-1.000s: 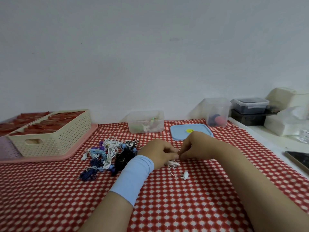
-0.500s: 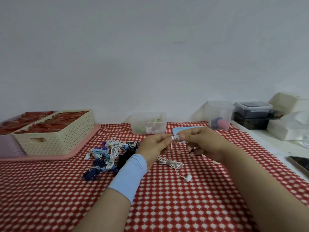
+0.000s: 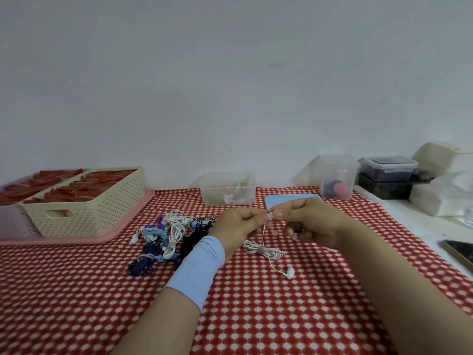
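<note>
Earphone (image 3: 263,251), white: one bud pinched by fingertips of left hand (image 3: 238,226) and right hand (image 3: 309,221) above its coil on the tablecloth (image 3: 256,316). Cable pile (image 3: 169,235) just left, clear box (image 3: 227,194) and blue lid (image 3: 271,201) behind; phone (image 3: 458,251) at right edge.

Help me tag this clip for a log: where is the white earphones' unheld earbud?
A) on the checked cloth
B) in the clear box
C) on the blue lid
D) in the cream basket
A: the unheld earbud lies on the checked cloth, while the left hand and right hand pinch the other earbud.
</note>
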A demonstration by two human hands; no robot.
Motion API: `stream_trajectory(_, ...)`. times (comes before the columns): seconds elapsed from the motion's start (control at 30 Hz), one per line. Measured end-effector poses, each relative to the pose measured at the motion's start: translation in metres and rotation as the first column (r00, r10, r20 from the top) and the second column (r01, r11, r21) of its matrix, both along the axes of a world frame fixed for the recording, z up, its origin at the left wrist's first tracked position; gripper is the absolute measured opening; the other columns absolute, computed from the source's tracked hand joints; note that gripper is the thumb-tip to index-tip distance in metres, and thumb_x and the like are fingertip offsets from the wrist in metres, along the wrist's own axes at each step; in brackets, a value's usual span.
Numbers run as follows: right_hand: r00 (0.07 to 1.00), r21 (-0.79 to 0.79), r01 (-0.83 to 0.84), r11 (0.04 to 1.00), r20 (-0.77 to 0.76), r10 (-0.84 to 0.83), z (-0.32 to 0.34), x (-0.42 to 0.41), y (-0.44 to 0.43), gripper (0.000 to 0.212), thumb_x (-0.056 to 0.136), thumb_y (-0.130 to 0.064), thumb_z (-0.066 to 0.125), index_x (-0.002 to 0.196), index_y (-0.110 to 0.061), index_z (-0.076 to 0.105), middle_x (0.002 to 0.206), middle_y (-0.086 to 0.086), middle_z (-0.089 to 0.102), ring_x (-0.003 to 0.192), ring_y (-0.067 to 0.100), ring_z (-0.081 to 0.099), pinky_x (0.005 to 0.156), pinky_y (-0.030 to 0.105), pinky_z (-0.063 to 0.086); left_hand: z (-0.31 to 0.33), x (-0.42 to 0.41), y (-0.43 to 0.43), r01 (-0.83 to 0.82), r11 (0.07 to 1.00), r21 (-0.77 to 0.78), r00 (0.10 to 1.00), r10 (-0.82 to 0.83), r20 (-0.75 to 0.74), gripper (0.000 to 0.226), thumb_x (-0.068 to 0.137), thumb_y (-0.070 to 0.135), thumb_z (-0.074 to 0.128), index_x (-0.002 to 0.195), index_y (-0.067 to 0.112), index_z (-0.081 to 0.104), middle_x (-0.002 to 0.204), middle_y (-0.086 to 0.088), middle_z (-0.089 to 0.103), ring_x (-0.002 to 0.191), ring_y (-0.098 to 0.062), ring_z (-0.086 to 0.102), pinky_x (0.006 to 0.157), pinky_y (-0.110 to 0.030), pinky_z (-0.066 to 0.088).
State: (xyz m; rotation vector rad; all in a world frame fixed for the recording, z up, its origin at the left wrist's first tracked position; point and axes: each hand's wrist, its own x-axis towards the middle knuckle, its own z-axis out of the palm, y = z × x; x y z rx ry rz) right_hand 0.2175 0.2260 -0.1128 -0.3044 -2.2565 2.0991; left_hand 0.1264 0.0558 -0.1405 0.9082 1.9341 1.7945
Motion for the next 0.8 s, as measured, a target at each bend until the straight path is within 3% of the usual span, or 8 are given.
stream_trajectory(0.17,0.998,-0.029,-0.045,0.999,0.051,0.047,-0.003,-0.002,0.005,0.021,0.076,-0.02,0.075,0.095,-0.01,0.079,0.089,0.01,0.07,0.052,0.01,0.054,0.039,0.017,0.027,-0.001,0.0,-0.001,0.028,1.0,-0.009,0.999,-0.029,-0.042,0.01,0.09,0.019,0.069,0.094,0.018,0.078,0.083,-0.001,0.076,0.072,-0.009,0.058,0.074,-0.022,0.052)
stream_trajectory(0.4,0.994,-0.017,-0.042,0.999,0.101,0.043,-0.008,-0.005,0.005,0.008,0.089,-0.017,0.072,0.091,-0.015,0.079,0.095,0.009,0.068,0.053,0.008,0.054,0.039,0.017,0.029,0.001,0.0,-0.003,0.064,0.997,-0.047,0.994,-0.068,-0.086,0.013,0.091,0.02,0.067,0.084,0.02,0.078,0.076,0.006,0.074,0.065,-0.007,0.055,0.067,-0.018,0.05)
stream_trajectory(0.53,0.997,-0.009,0.066,0.998,-0.029,-0.066,-0.005,-0.005,-0.004,0.015,0.087,-0.014,0.075,0.103,-0.014,0.074,0.078,0.005,0.071,0.055,0.013,0.06,0.045,0.022,0.032,0.0,0.0,-0.001,0.045,0.999,0.022,0.999,-0.046,0.009,0.013,0.094,0.014,0.063,0.097,0.017,0.075,0.076,0.005,0.073,0.069,-0.012,0.052,0.069,-0.023,0.048)
stream_trajectory(0.7,0.977,0.117,0.108,0.987,-0.196,-0.084,-0.001,-0.001,-0.009,0.012,0.093,-0.015,0.069,0.103,-0.013,0.077,0.094,0.008,0.077,0.065,0.021,0.066,0.045,0.024,0.04,0.001,-0.001,0.0,0.037,0.995,0.089,0.989,-0.049,0.137,0.015,0.096,0.013,0.06,0.105,0.01,0.071,0.074,0.004,0.07,0.067,-0.01,0.052,0.069,-0.025,0.046)
stream_trajectory(0.8,0.974,0.218,0.092,0.972,-0.224,-0.042,0.002,0.003,-0.007,0.011,0.092,-0.017,0.071,0.1,-0.017,0.079,0.091,0.004,0.078,0.068,0.021,0.068,0.048,0.026,0.045,0.0,-0.002,-0.001,0.026,0.996,0.088,0.985,-0.04,0.168,0.015,0.096,0.015,0.061,0.102,0.008,0.073,0.075,0.002,0.07,0.068,-0.011,0.053,0.069,-0.025,0.046)
